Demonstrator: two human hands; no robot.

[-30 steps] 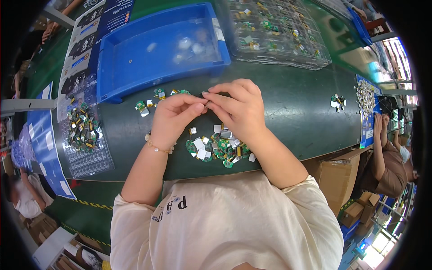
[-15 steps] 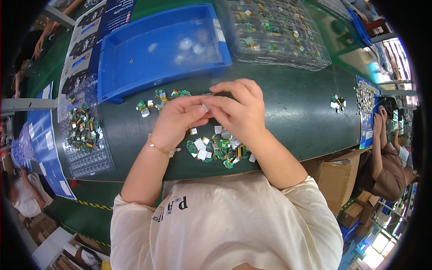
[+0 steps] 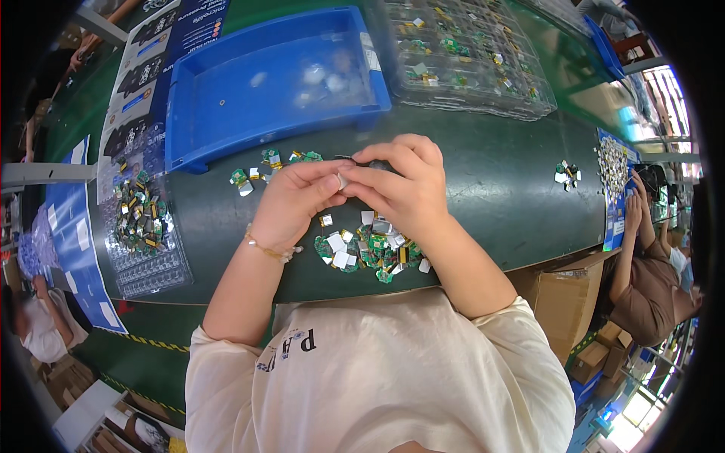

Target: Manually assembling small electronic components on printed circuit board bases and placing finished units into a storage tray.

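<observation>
My left hand (image 3: 296,200) and my right hand (image 3: 404,181) meet above the green table, fingertips pinched together. Between them is a small part with a white face (image 3: 342,181); a thin dark edge (image 3: 344,158) shows at the upper fingertips. Fingers cover most of it, so its exact kind is hidden. Just below the hands lies a pile of small green circuit boards (image 3: 385,253) mixed with white squares and silver and yellow pieces. A smaller group of such boards (image 3: 242,180) rests beyond my left hand.
A blue bin (image 3: 196,143) stands at the back left, with stacked clear compartment trays (image 3: 472,106) to its right. More boards (image 3: 140,211) lie on a clear plastic tray at left. A small cluster (image 3: 566,175) sits at right, near a co-worker's hands (image 3: 637,208). A cardboard box (image 3: 555,302) adjoins the table edge.
My fingers have shifted slightly around the small part, and a dark edge now shows at the upper fingertips. The piles stay put. The co-worker at right has moved their arms a little.
</observation>
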